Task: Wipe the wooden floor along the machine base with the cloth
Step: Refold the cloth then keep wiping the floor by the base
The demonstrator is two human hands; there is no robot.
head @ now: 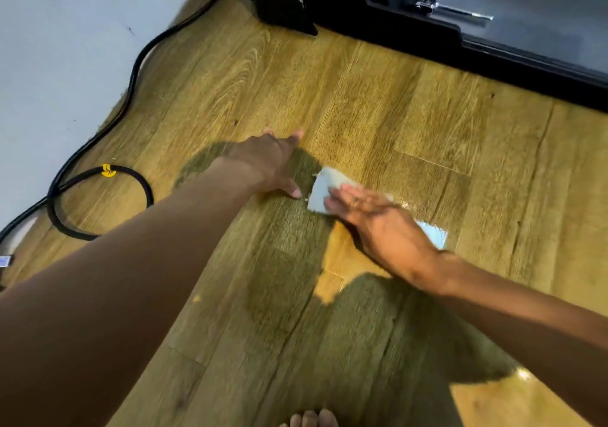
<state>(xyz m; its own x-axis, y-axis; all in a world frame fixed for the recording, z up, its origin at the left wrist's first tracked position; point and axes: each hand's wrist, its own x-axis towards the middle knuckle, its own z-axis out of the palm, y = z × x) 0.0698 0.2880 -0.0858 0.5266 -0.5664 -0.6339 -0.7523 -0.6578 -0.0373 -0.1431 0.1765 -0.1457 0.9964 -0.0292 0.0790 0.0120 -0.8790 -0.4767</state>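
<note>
Right hand [378, 222] presses flat-fingered on cloth [324, 189], centre frame; left hand [273, 160] splayed open on floor [394, 97]. Cloth looks soft, light; palm its middle.

This looked like a room in a home, with a wood-plank floor [378, 104], a pale wall [65, 64], a black cable [132, 77] trailing along it, a black machine base [362, 8] and bare toes [311, 419].

A yellow-brown wooden floor [378, 104] with bold grain meets a pale grey wall [59, 64] at the left, where a black cable [132, 79] snakes along the wall's foot and loops on the boards, while bright glare glints off some planks.
</note>
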